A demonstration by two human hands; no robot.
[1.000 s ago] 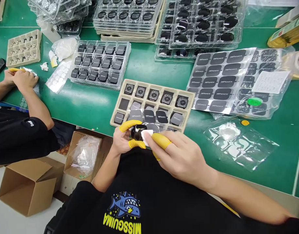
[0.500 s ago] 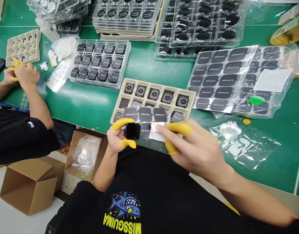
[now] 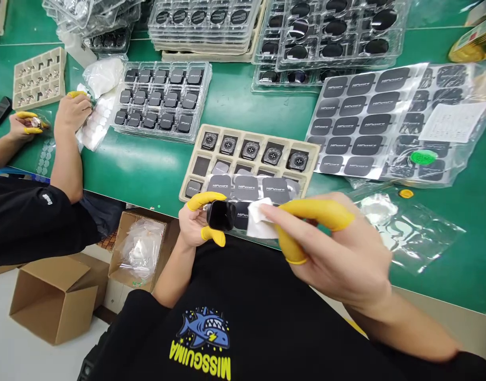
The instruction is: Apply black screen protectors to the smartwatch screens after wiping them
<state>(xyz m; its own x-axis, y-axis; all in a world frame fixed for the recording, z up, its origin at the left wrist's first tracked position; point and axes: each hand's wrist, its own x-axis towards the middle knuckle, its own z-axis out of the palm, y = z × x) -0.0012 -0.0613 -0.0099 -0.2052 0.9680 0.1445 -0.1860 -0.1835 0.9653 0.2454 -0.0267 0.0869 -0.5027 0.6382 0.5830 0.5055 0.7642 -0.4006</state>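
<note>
My left hand (image 3: 195,222), with yellow finger cots on thumb and forefinger, grips a black smartwatch body (image 3: 221,216) by its edges, dark screen facing up. In my right hand (image 3: 330,238), also wearing yellow finger cots, is a folded white wipe (image 3: 262,219), pinched just right of the watch and apart from it. A beige tray (image 3: 250,133) lies beyond both hands. Its back row holds several watch bodies (image 3: 249,150) with their backs up. A sheet of grey HiFuture screen films (image 3: 246,187) lies over the tray's near part, partly hidden by my hands.
More HiFuture film sheets (image 3: 351,127) and a clear plastic bag (image 3: 409,227) lie to the right. Clear trays of black parts (image 3: 159,100) and stacked trays (image 3: 333,37) stand behind. At left, a co-worker's hands (image 3: 70,114) work; cardboard boxes (image 3: 54,296) sit below the table.
My right hand and the wipe have shifted slightly right and nearer the camera. My left hand still holds the watch. The co-worker's one hand has moved right to the white sticker sheet.
</note>
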